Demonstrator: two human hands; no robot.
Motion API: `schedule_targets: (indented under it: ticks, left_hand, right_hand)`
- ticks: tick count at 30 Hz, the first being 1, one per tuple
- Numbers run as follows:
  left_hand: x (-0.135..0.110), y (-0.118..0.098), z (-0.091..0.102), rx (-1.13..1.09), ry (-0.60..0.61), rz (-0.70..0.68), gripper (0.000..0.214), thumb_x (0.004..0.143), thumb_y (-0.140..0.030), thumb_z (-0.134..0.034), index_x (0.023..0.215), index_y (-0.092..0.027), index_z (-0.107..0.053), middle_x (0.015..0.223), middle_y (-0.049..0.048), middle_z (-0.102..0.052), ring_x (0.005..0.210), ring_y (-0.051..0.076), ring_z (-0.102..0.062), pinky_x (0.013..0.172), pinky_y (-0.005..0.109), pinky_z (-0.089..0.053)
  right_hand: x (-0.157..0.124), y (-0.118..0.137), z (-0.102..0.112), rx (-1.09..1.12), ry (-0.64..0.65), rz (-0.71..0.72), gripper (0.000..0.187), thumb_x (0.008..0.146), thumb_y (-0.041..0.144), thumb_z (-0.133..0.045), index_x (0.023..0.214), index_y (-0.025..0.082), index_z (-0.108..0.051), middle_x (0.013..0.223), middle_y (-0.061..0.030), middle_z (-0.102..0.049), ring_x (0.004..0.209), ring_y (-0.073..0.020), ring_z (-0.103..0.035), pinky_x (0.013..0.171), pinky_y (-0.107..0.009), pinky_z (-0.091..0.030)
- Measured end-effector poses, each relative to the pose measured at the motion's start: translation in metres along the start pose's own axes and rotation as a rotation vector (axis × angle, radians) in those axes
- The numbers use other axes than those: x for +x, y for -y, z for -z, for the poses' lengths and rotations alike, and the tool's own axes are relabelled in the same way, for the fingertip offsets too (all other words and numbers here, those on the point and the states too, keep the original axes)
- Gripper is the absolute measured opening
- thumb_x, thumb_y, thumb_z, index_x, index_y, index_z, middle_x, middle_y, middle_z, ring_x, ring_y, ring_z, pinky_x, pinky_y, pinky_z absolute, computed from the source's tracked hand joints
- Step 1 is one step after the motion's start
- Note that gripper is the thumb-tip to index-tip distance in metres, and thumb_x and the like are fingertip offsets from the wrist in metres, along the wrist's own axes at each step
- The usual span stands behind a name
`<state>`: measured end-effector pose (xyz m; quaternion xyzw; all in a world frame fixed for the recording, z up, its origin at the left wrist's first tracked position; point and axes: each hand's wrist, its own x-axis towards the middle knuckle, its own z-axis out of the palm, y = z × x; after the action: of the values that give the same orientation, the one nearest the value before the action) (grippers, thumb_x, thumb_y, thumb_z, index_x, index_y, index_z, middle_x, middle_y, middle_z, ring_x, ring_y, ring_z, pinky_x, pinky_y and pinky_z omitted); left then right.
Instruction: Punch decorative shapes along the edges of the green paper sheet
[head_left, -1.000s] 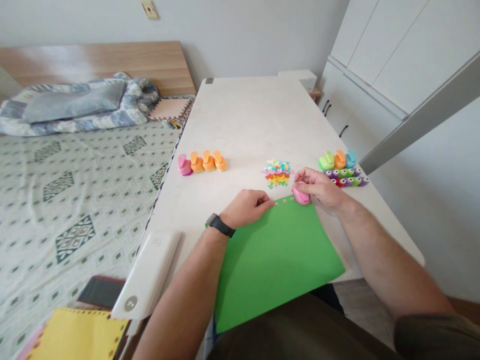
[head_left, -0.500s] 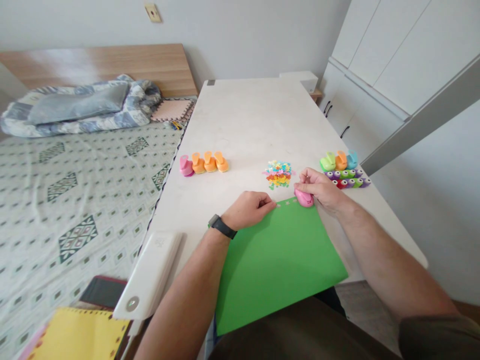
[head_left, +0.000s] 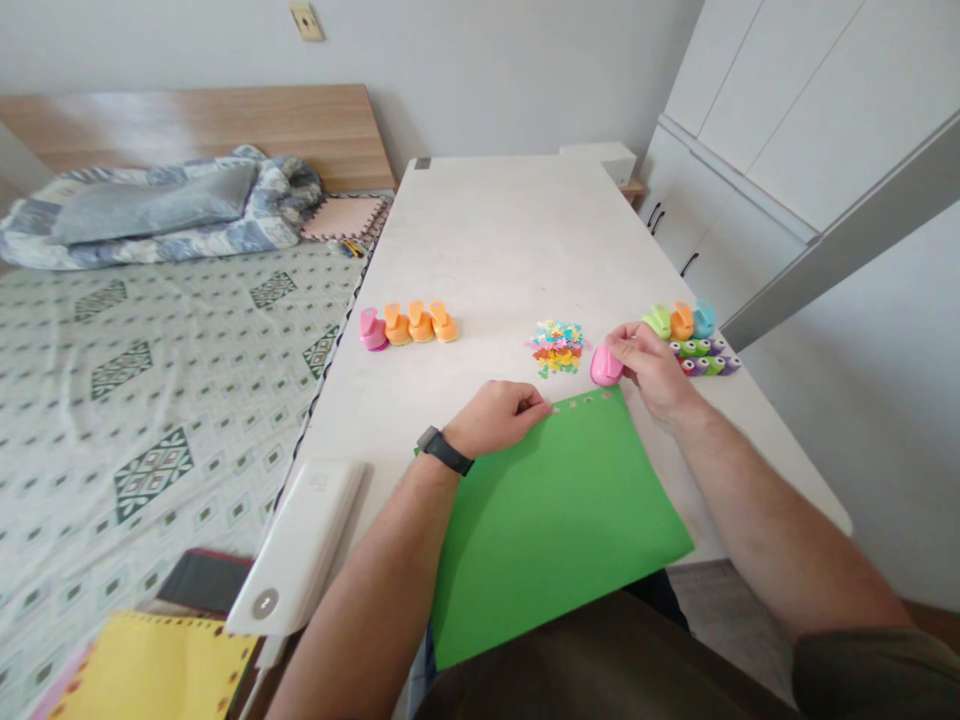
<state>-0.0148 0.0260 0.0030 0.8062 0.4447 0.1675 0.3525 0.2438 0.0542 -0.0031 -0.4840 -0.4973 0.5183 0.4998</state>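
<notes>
Right of centre in the frame, the right hand (head_left: 649, 372) is closed round the pink punch (head_left: 606, 367), at the upper edge of the green sheet (head_left: 562, 510); at this size, touching or just clear is hard to tell. The sheet fills the lower middle, with a short row of cut-outs (head_left: 589, 400) along that edge. The left hand (head_left: 496, 416), nearer centre, has thumb and fingers pinched on it. A firm pinch and a flat edge should serve best: seat the punch squarely, leave even gaps, press straight down, and avoid brushing the loose paper shapes (head_left: 556, 348) just above.
</notes>
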Motion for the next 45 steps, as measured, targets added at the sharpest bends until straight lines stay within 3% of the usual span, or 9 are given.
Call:
schedule_targets:
  ticks: [4, 17, 23, 30, 39, 45]
  left_hand:
    - [0.0, 0.0, 0.0, 0.007, -0.001, -0.006, 0.037, 0.096, -0.045, -0.053, 0.075, -0.018, -0.066, 0.069, 0.0011, -0.066, 0.06, 0.012, -0.052, 0.058, 0.025, -0.035]
    - [0.0, 0.002, -0.001, 0.022, 0.004, -0.011, 0.036, 0.096, -0.044, -0.053, 0.076, -0.017, -0.066, 0.069, 0.0006, -0.066, 0.059, 0.012, -0.052, 0.059, 0.025, -0.035]
    - [0.0, 0.003, -0.002, 0.041, 0.0, -0.024, 0.036, 0.097, -0.043, -0.054, 0.076, -0.017, -0.066, 0.069, 0.0007, -0.066, 0.06, 0.011, -0.053, 0.059, 0.025, -0.036]
    - [0.0, 0.002, -0.002, 0.058, 0.007, -0.021, 0.035, 0.097, -0.042, -0.054, 0.076, -0.017, -0.067, 0.069, 0.0007, -0.066, 0.06, 0.011, -0.053, 0.06, 0.025, -0.035]
    - [0.0, 0.003, -0.003, 0.059, 0.006, -0.022, 0.034, 0.096, -0.041, -0.055, 0.078, -0.017, -0.068, 0.071, 0.0009, -0.068, 0.061, 0.011, -0.054, 0.061, 0.024, -0.036]
    - [-0.001, 0.004, -0.003, 0.054, 0.002, -0.023, 0.034, 0.096, -0.042, -0.055, 0.078, -0.017, -0.068, 0.071, 0.0009, -0.068, 0.062, 0.011, -0.054, 0.061, 0.024, -0.036]
  right_hand:
    - [0.004, -0.001, 0.003, 0.008, -0.1, 0.084, 0.034, 0.085, 0.052, -0.075, 0.092, 0.025, -0.055, 0.074, 0.0007, -0.064, 0.065, -0.0172, -0.06, 0.06, -0.031, -0.049]
    - [0.007, -0.001, 0.001, -0.015, -0.154, 0.166, 0.037, 0.086, 0.057, -0.072, 0.098, 0.025, -0.056, 0.08, -0.0009, -0.066, 0.069, -0.0167, -0.061, 0.065, -0.032, -0.053]
    - [0.008, -0.008, 0.0, -0.094, -0.115, 0.315, 0.048, 0.083, 0.047, -0.079, 0.118, 0.028, -0.054, 0.119, -0.0063, -0.067, 0.105, -0.02, -0.066, 0.092, -0.036, -0.056]
    - [0.008, -0.014, -0.003, -0.216, -0.106, 0.374, 0.056, 0.076, 0.046, -0.085, 0.118, 0.028, -0.054, 0.116, -0.0063, -0.066, 0.11, -0.025, -0.066, 0.093, -0.042, -0.059]
    - [0.008, -0.019, 0.003, -0.263, -0.107, 0.264, 0.058, 0.079, 0.054, -0.08, 0.124, 0.029, -0.054, 0.123, -0.0077, -0.065, 0.097, -0.0234, -0.07, 0.085, -0.041, -0.061]
    - [0.008, -0.02, 0.0, -0.169, -0.102, 0.225, 0.05, 0.082, 0.056, -0.077, 0.12, 0.029, -0.057, 0.116, -0.005, -0.068, 0.093, -0.0216, -0.072, 0.085, -0.04, -0.061]
